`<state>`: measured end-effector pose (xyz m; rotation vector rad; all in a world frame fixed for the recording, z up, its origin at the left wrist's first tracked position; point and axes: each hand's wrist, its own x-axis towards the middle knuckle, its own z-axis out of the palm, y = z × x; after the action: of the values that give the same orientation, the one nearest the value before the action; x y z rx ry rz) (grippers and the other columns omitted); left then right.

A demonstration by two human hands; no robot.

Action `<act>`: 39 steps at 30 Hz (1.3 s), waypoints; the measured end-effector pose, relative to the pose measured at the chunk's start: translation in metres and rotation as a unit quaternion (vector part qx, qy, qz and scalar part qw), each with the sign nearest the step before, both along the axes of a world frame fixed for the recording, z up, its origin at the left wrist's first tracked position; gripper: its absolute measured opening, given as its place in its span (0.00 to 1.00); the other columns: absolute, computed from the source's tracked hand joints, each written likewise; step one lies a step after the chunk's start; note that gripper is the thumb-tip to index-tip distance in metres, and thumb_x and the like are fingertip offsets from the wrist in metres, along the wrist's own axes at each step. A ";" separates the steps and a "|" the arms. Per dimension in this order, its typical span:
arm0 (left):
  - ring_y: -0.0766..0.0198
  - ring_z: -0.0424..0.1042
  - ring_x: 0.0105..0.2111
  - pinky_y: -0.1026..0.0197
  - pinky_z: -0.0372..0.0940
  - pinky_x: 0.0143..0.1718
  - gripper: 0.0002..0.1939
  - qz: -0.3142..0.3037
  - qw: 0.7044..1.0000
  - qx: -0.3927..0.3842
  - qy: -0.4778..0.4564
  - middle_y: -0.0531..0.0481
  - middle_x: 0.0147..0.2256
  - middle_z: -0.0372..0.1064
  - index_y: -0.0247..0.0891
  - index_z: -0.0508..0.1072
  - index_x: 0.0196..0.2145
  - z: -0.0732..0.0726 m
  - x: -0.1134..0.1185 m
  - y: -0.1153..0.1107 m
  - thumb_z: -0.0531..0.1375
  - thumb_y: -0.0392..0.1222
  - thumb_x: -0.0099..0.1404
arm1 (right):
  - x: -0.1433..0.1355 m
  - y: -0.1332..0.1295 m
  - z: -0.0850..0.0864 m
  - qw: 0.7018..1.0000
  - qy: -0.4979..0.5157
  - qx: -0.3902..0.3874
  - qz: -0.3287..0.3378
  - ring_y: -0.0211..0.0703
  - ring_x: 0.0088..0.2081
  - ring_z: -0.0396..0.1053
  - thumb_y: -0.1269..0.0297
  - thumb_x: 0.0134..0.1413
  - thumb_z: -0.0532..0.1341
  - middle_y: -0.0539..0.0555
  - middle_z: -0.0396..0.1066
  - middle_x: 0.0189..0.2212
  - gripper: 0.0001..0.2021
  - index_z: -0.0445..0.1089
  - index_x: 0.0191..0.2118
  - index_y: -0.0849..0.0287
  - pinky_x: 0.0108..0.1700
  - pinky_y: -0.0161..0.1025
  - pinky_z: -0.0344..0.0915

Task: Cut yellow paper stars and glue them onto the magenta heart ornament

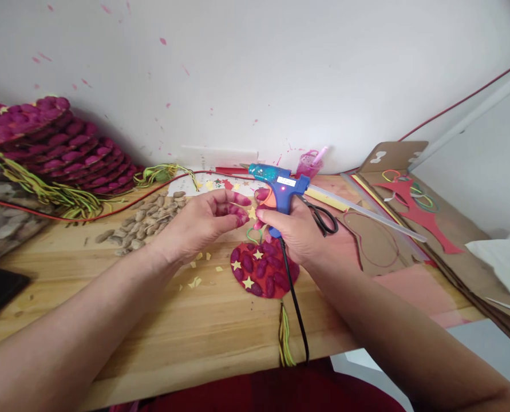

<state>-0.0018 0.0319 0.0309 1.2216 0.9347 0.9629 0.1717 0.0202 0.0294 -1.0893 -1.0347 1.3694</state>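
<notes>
My right hand (300, 226) is wrapped round the handle of a blue glue gun (284, 194), whose nozzle points left and whose small light glows. At the right thumb's tip is a small yellow star (252, 213); which hand bears it, I cannot tell. Stained with pink at the fingertips, my left hand (214, 214) hovers just left of the star, fingers curved and apart. Beneath the hands lies a round red piece (246, 286) covered with dark magenta peanuts and several yellow stars. It has a green loop on top and a yellow-green tassel (284, 337) below.
Loose peanuts (145, 220) lie left of the hands. Stacked magenta peanut-covered pieces (66, 143) lean against the wall. Black-handled scissors (323, 220), a clear glue stick (375, 217) and cardboard (392, 154) are on the right. Yellow scraps (194, 282) lie near the left wrist.
</notes>
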 end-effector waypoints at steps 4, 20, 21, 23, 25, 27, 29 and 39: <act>0.65 0.75 0.37 0.60 0.68 0.45 0.17 0.006 1.000 -0.001 -0.011 0.50 0.37 0.76 0.36 0.76 0.41 0.000 0.001 -0.001 0.70 0.36 0.52 | 0.000 0.000 -0.002 0.999 -0.028 0.007 -0.015 0.35 0.21 0.69 0.67 0.41 0.69 0.47 0.72 0.25 0.15 0.67 0.38 0.57 0.17 0.30 0.59; 0.66 0.75 0.36 0.61 0.69 0.44 0.16 0.001 1.000 -0.008 -0.025 0.50 0.36 0.76 0.35 0.75 0.39 0.000 0.003 0.000 0.70 0.35 0.51 | 0.001 -0.001 -0.001 1.000 0.009 0.007 0.019 0.36 0.22 0.70 0.66 0.41 0.70 0.46 0.71 0.23 0.15 0.67 0.37 0.57 0.17 0.29 0.59; 0.67 0.75 0.36 0.62 0.68 0.44 0.16 0.000 1.000 -0.011 -0.026 0.51 0.36 0.76 0.35 0.75 0.39 0.000 0.003 0.000 0.70 0.35 0.51 | 0.001 -0.001 -0.001 1.000 0.012 0.007 0.022 0.36 0.22 0.70 0.66 0.41 0.70 0.46 0.70 0.23 0.15 0.67 0.37 0.57 0.17 0.29 0.59; 0.68 0.74 0.35 0.62 0.68 0.43 0.15 0.004 1.000 -0.011 -0.026 0.52 0.35 0.75 0.35 0.75 0.37 0.001 0.004 -0.001 0.70 0.35 0.51 | 0.000 -0.002 -0.001 1.000 0.014 0.003 0.024 0.36 0.22 0.70 0.66 0.41 0.70 0.46 0.70 0.23 0.15 0.67 0.37 0.57 0.17 0.29 0.59; 0.68 0.73 0.34 0.62 0.67 0.43 0.14 0.011 1.000 0.002 -0.019 0.53 0.34 0.74 0.35 0.74 0.35 0.002 0.004 -0.001 0.70 0.35 0.50 | 0.000 -0.002 0.000 1.000 0.012 -0.001 0.017 0.36 0.22 0.70 0.67 0.41 0.70 0.45 0.70 0.24 0.16 0.68 0.38 0.57 0.17 0.29 0.59; 0.68 0.72 0.33 0.62 0.67 0.41 0.13 0.017 0.999 0.028 -0.005 0.53 0.32 0.73 0.35 0.74 0.33 0.003 0.004 -0.002 0.70 0.36 0.50 | 0.000 -0.002 0.001 1.000 0.009 -0.001 0.007 0.36 0.22 0.70 0.67 0.40 0.69 0.45 0.70 0.24 0.16 0.68 0.38 0.58 0.17 0.29 0.59; 0.67 0.72 0.33 0.61 0.67 0.41 0.12 0.018 0.998 0.055 0.013 0.53 0.32 0.72 0.36 0.74 0.33 0.004 0.003 -0.003 0.70 0.38 0.51 | 0.000 -0.002 0.002 1.000 0.006 -0.001 0.001 0.35 0.22 0.70 0.67 0.40 0.69 0.45 0.70 0.24 0.16 0.68 0.38 0.58 0.17 0.29 0.59; 0.63 0.72 0.34 0.60 0.66 0.38 0.11 0.008 0.990 0.102 0.098 0.49 0.35 0.76 0.38 0.76 0.36 -0.002 -0.002 0.000 0.68 0.45 0.56 | 0.000 -0.001 0.000 1.000 0.010 0.001 -0.004 0.35 0.20 0.69 0.67 0.40 0.70 0.46 0.71 0.24 0.15 0.67 0.36 0.58 0.16 0.29 0.60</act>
<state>-0.0034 0.0318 0.0290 1.5051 1.0203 0.9818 0.1712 0.0188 0.0294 -1.0748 -1.0150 1.3702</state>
